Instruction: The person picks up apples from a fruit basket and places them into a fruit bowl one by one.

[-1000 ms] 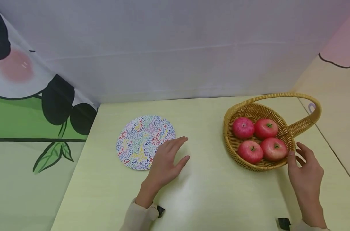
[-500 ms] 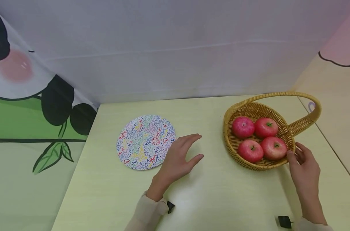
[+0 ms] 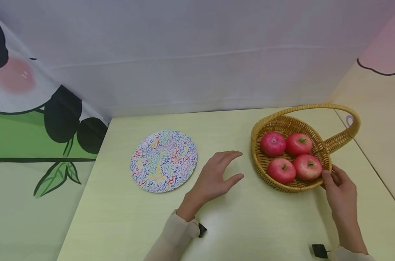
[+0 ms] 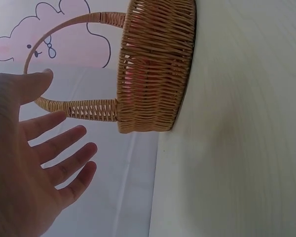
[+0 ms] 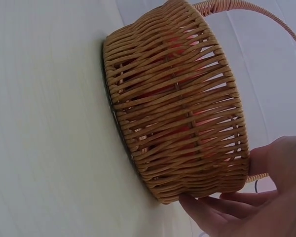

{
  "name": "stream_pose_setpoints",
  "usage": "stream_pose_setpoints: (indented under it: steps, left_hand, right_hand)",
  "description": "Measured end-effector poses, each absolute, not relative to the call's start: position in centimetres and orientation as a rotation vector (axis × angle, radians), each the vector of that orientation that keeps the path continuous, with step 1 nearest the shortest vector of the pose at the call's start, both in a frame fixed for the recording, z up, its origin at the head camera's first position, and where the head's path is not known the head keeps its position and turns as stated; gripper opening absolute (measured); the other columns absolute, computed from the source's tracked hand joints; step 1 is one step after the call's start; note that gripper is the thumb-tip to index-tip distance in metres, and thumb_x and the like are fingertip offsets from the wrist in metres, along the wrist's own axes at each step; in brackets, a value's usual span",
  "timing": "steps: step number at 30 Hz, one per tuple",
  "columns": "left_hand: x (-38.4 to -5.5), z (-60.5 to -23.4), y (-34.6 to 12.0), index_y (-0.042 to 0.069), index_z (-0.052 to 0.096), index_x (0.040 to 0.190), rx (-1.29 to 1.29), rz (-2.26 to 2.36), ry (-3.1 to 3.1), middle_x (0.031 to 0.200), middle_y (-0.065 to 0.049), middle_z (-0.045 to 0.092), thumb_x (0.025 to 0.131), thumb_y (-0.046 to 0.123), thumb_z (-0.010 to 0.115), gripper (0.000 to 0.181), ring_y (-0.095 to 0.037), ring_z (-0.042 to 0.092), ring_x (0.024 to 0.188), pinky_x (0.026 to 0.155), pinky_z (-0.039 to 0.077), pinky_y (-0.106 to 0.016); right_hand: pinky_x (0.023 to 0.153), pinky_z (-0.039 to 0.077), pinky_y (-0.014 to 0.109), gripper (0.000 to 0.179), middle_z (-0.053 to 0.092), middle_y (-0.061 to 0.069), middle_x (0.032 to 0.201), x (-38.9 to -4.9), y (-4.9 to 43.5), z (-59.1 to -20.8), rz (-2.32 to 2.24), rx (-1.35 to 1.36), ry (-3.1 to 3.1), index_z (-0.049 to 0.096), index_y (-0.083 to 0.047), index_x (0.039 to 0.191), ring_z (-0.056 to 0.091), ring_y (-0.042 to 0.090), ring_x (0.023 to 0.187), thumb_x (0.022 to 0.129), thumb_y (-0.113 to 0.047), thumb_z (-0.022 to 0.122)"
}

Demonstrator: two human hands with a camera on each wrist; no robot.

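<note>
Head view: right fingers (image 3: 328,180) grip basket (image 3: 289,124) of red fruit (image 3: 309,168).

The left hand (image 4: 27,173) fills the left and lower left of the frame, its four fingers spread and slightly bent toward the centre; the thumb points right above them, overlapping the handle (image 4: 91,109) of a woven brown basket (image 4: 155,69); the index fingertip also overlaps the handle, though contact cannot be told; the basket appears sideways at top centre, reddish patches (image 4: 133,74) showing through its weave; the pale table (image 4: 246,123) covers the right side; greyish-white cloth (image 4: 128,163) lies behind, with a dark-outlined pink cartoon figure (image 4: 89,49) at upper left.
</note>
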State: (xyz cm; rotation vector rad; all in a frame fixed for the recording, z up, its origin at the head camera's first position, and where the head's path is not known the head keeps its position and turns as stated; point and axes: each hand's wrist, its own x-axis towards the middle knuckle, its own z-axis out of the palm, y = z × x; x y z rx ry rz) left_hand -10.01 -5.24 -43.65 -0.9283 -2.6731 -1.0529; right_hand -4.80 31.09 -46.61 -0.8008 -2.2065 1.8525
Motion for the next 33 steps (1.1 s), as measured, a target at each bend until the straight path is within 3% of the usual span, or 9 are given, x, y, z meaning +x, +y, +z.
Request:
stream_pose_setpoints:
  steps: [12,22,29,33]
  left_hand:
    - [-10.8,-43.4,-1.8,0.023,0.052,0.152,-1.057,-1.133,-2.721,0.153,0.007,0.055,0.098,0.041,0.071,0.060,-0.013,0.050,0.141,0.118,0.045,-0.033]
    - [-11.7,-43.3,1.1,0.021,0.051,0.152,-1.195,-1.111,-2.789,0.156,0.004,0.052,0.099,0.042,0.069,0.060,-0.012,0.045,0.148,0.123,0.038,-0.028]
    - [-12.4,-43.0,2.4,0.021,0.054,0.150,-1.204,-1.059,-2.881,0.155,0.007,0.051,0.100,0.045,0.066,0.057,-0.009,0.045,0.147,0.121,0.042,-0.028]
    - [-12.7,-42.8,3.0,0.020,0.054,0.150,-1.207,-1.016,-2.902,0.153,0.007,0.053,0.100,0.046,0.065,0.057,-0.010,0.047,0.146,0.120,0.043,-0.028]
  right_hand:
    - [0.072,0.052,0.002,0.062,0.064,-0.024,0.117,-4.8,30.9,-46.8,1.786,-0.811,-2.284,0.038,0.000,0.159,0.063,-0.020,0.087,0.107,-0.029,0.056]
    - [0.074,0.052,0.002,0.062,0.064,-0.024,0.116,-4.7,31.0,-46.9,1.775,-0.808,-2.278,0.040,-0.001,0.158,0.062,-0.019,0.089,0.107,-0.032,0.057]
    - [0.073,0.051,0.001,0.061,0.064,-0.029,0.103,-4.6,30.9,-47.0,1.789,-0.825,-2.257,0.042,0.000,0.157,0.063,-0.018,0.087,0.107,-0.032,0.057]
    - [0.074,0.051,0.001,0.061,0.064,-0.029,0.106,-4.6,30.9,-47.0,1.766,-0.819,-2.264,0.042,0.000,0.157,0.063,-0.019,0.088,0.107,-0.031,0.057]
